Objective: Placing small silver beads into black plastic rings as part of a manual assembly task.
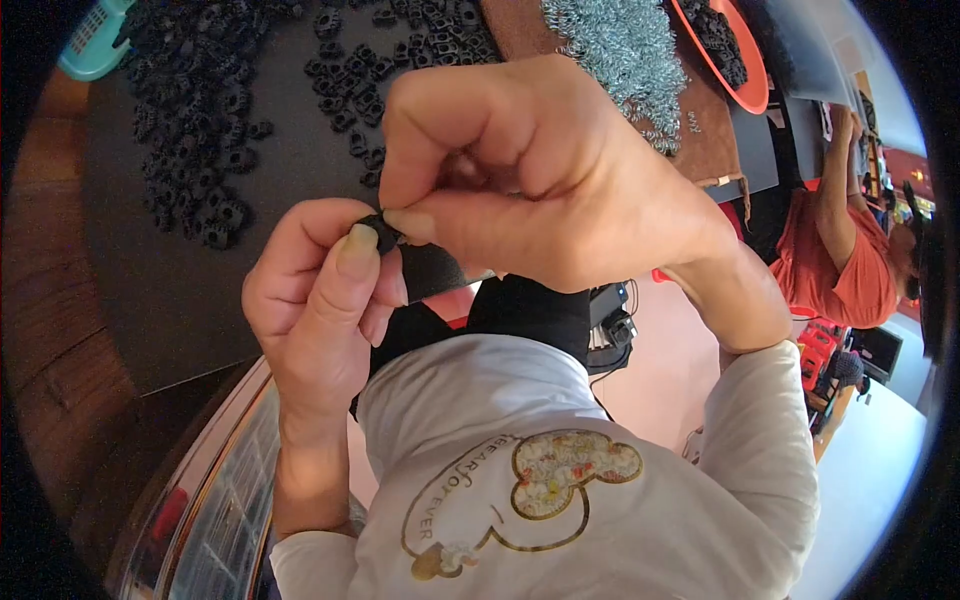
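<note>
Between the thumb and fingers of my left hand [320, 285] is a small black plastic part [380, 234], held up in front of my body near the table's edge. My right hand [545, 175] is closed in a pinch, its thumb tip and forefinger meeting at the right end of that part. A tiny metallic glint shows beside the right thumb, but what those fingers grip is too small and covered to name. Beyond my hands lie a large heap of black plastic parts [195, 100] and a second group of small black pieces [350, 95].
A mound of small silvery coil springs [620, 75] rests on a brown cloth [712, 135] at the far right. Beside it is an orange-red bowl [755, 92] of black pieces. A teal basket [85, 50] stands far left. Another person [840, 255] is at the right.
</note>
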The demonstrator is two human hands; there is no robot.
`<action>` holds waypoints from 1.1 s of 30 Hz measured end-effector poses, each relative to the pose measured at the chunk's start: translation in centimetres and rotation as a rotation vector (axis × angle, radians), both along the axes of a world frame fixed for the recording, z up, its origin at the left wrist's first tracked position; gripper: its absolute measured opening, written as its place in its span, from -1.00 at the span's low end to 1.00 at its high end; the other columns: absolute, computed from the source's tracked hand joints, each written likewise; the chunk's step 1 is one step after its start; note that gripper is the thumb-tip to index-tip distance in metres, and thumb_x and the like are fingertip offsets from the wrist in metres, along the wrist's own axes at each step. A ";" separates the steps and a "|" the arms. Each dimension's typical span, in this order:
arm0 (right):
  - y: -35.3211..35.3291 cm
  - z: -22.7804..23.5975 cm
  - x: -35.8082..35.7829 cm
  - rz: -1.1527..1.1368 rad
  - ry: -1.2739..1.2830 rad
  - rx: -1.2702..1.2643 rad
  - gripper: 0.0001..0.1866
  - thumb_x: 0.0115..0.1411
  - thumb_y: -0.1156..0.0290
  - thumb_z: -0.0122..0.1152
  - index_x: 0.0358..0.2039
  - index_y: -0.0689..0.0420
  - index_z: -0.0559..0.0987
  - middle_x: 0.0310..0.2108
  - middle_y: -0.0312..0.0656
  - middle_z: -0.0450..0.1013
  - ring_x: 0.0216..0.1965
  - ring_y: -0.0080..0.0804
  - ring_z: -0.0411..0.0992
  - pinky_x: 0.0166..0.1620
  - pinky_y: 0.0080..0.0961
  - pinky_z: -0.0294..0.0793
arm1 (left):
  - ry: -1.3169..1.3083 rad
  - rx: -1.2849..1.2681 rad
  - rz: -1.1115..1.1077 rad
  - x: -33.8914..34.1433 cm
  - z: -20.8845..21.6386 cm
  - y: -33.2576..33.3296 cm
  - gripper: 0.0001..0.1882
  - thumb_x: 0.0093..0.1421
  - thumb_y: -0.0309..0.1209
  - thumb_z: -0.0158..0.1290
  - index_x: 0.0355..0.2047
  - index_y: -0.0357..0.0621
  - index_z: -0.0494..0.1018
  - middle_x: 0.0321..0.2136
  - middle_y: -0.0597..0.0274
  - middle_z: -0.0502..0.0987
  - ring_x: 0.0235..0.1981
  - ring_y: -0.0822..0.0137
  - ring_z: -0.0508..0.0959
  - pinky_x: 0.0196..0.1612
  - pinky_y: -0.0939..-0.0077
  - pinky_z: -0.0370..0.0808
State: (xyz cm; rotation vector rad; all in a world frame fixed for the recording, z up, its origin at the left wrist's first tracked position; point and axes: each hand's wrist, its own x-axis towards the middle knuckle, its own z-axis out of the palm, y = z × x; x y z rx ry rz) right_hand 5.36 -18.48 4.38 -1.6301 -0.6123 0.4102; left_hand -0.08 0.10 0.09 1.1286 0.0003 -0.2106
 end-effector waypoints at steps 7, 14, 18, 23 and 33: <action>0.1 -0.2 0.0 -0.026 -0.125 -0.027 -0.95 0.06 0.63 0.00 -0.52 0.31 0.43 -0.77 -0.18 0.35 -0.84 -0.49 0.35 -0.79 -0.51 0.27 | -0.006 0.022 0.004 0.1 0.2 -0.2 -0.77 0.29 -0.35 0.02 -0.24 -0.32 0.43 -0.60 0.30 0.46 -0.71 0.67 0.23 -0.67 0.81 0.10; 0.5 -0.3 -0.1 -0.032 -0.200 -0.022 -0.94 0.04 0.64 -0.01 -0.49 0.32 0.45 -0.67 -0.09 0.44 -0.83 -0.47 0.36 -0.80 -0.51 0.31 | 0.013 -0.054 -0.029 0.1 -0.1 0.2 -0.78 0.31 -0.36 -0.01 -0.23 -0.33 0.44 -0.60 0.29 0.47 -0.71 0.68 0.23 -0.68 0.81 0.10; 0.6 0.0 -0.3 -0.015 -0.053 0.017 -0.94 0.04 0.63 0.01 -0.48 0.33 0.46 -0.68 -0.10 0.43 -0.85 -0.46 0.35 -0.83 -0.52 0.30 | 0.016 -0.025 0.050 -0.2 0.1 -0.5 -0.81 0.32 -0.39 -0.03 -0.23 -0.32 0.44 -0.59 0.29 0.47 -0.70 0.69 0.23 -0.67 0.81 0.12; 0.3 0.5 -0.5 -0.098 0.065 -0.021 -0.94 0.03 0.59 0.12 -0.46 0.31 0.49 -0.68 -0.19 0.41 -0.67 -0.56 0.40 -0.63 -0.56 0.37 | -0.085 0.059 0.055 -0.2 -0.3 -0.9 -0.79 0.33 -0.38 -0.03 -0.23 -0.31 0.44 -0.58 0.30 0.47 -0.69 0.68 0.24 -0.65 0.81 0.14; -0.2 1.2 -1.0 -0.096 0.088 -0.032 -0.91 0.06 0.55 0.21 -0.44 0.30 0.51 -0.62 -0.21 0.44 -0.56 -0.58 0.39 -0.50 -0.57 0.37 | -0.009 -0.048 -0.013 -0.1 -0.2 -0.4 -0.75 0.35 -0.32 -0.06 -0.24 -0.31 0.42 -0.60 0.27 0.45 -0.70 0.64 0.25 -0.65 0.79 0.15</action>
